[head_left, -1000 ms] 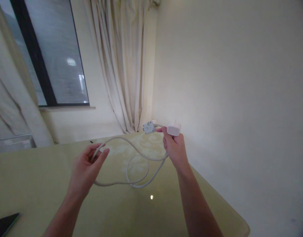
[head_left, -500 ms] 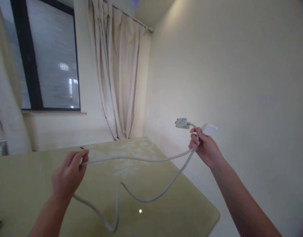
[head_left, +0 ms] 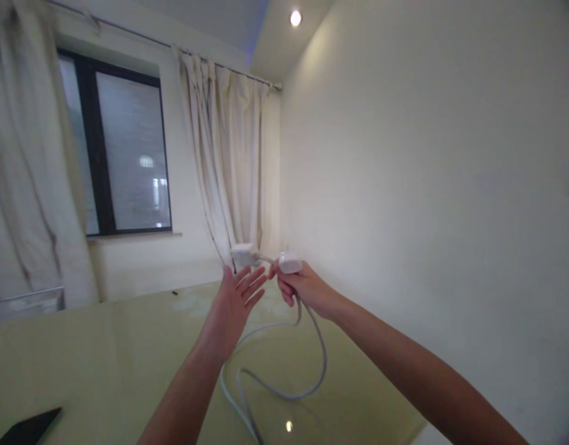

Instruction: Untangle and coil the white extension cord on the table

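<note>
My right hand (head_left: 300, 284) is closed around a white cable (head_left: 322, 355) close to its ends. A white block-shaped end (head_left: 290, 262) sits at the top of that hand. Another white block (head_left: 244, 254), slightly blurred, sticks out to the left on a short stretch of cable. Just below this block is my left hand (head_left: 240, 296), open with its fingers spread and holding nothing. Whether its fingertips touch the block I cannot tell. From the right hand the cable hangs in loose loops over the pale green tabletop (head_left: 127, 364), passing behind the left hand.
A dark flat object (head_left: 29, 426) lies at the table's near left. Far off on the table is a small black item (head_left: 174, 293). A wall (head_left: 428, 185) runs along the right side. Behind the table are curtains (head_left: 242, 154) and a dark-framed window (head_left: 131, 148).
My left hand has let go of the cable and moved right, opening beside the block. My right hand has come left toward the middle with the cable. The view has tilted upward and shifted left.
</note>
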Demonstrator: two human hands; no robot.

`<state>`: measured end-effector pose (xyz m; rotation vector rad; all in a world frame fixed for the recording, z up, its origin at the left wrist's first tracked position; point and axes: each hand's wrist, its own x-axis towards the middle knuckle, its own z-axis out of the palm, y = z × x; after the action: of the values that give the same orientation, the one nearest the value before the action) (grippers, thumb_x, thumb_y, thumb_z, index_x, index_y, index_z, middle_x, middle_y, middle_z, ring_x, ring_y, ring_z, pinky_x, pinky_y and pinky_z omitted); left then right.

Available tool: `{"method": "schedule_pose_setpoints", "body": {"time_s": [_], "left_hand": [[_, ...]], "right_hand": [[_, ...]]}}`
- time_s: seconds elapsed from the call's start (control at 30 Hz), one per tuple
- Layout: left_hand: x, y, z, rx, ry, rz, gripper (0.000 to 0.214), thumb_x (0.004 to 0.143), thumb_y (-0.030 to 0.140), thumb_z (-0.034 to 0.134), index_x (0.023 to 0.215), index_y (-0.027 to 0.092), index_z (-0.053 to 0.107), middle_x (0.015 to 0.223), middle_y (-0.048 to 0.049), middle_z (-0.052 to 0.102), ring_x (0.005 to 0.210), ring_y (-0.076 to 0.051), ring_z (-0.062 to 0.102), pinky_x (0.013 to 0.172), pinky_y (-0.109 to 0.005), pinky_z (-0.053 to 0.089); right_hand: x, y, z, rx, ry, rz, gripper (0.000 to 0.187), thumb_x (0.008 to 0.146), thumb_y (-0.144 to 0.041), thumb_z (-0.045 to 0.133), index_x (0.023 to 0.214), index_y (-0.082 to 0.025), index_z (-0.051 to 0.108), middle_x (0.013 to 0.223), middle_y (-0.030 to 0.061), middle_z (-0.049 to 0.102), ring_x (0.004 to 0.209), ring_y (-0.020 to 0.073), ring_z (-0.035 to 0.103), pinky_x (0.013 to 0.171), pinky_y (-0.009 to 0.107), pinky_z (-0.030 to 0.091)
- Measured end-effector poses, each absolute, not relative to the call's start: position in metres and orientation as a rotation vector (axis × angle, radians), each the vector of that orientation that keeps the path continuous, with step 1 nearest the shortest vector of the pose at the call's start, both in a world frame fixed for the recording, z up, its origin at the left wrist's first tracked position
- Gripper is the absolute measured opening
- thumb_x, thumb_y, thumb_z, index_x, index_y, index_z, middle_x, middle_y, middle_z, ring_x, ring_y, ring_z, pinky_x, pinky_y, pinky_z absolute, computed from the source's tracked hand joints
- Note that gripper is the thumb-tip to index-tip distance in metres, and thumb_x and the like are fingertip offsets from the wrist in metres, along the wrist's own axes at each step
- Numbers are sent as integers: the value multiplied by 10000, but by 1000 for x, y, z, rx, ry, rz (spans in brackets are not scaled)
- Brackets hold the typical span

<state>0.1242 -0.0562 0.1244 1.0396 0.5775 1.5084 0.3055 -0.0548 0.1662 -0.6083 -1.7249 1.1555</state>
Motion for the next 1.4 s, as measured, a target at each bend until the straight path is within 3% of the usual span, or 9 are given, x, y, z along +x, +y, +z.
{"method": "schedule_pose_setpoints", "body": {"time_s": [0.17,0.33,0.53,0.63,0.73,0.83,1.03,1.27,1.4], "left_hand": [[116,-49,159,841,694,1677,402,945,554,627,953,154,670,810,-59,690,640,-138,653,596,-249,553],[117,-72,149,1415,788,1714,513,869,620,702,1112,167,702,1005,-76,709,795,-153,648,688,-258,565],[140,-85,146,1792,733,1695,517,985,608,524,1307,220,639,1294,-134,614,1064,-227,636,754,-294,568],[145,-80,143,1791,855,1847,480,975,591,555,1288,228,582,1391,-149,495,1163,-223,589,881,-319,572],[157,-77,129,1576,865,1905,500,956,623,561,1264,259,411,1395,-145,477,1101,-198,622,800,-326,598],[173,-77,104,1423,842,1782,584,925,651,583,1282,279,308,1302,-122,553,1042,-201,662,694,-300,587],[165,-80,66,1721,827,1233,388,938,554,572,949,167,601,779,-35,661,759,-178,658,747,-311,514],[91,-91,47,2262,1304,886,182,965,332,504,850,206,568,748,-12,648,690,-179,609,641,-291,412],[55,-89,44,2624,1667,806,162,982,265,479,916,206,615,788,-47,707,791,-234,664,848,-388,455]], "right_hand": [[266,-52,138,-637,-1898,1256,274,838,-441,750,805,-186,657,677,-6,670,639,157,684,538,240,537],[269,-54,147,-468,-1457,1202,387,788,-551,812,1003,-238,737,1110,40,742,1062,199,672,848,339,585],[266,-65,175,-356,-1304,1459,491,717,-606,857,894,-173,707,835,48,722,713,158,617,487,228,421],[260,-66,177,-327,-1259,1421,512,674,-567,899,957,-183,713,879,49,746,735,171,657,519,239,459],[251,-63,176,-375,-1187,1300,529,699,-604,870,960,-175,704,874,62,754,766,193,704,578,263,521],[243,-56,182,-456,-1120,1141,556,775,-673,781,1006,-177,683,836,60,742,741,204,728,581,279,562],[278,-35,232,-469,-1065,974,541,867,-665,700,1132,-202,610,898,50,726,739,200,752,509,250,575],[396,-6,295,-567,-858,496,411,1067,-520,425,1283,-177,496,1015,99,693,746,164,751,551,239,543],[451,-3,298,-736,-811,325,393,1080,-463,364,1323,-165,447,1092,165,669,797,187,772,567,264,529]]}}
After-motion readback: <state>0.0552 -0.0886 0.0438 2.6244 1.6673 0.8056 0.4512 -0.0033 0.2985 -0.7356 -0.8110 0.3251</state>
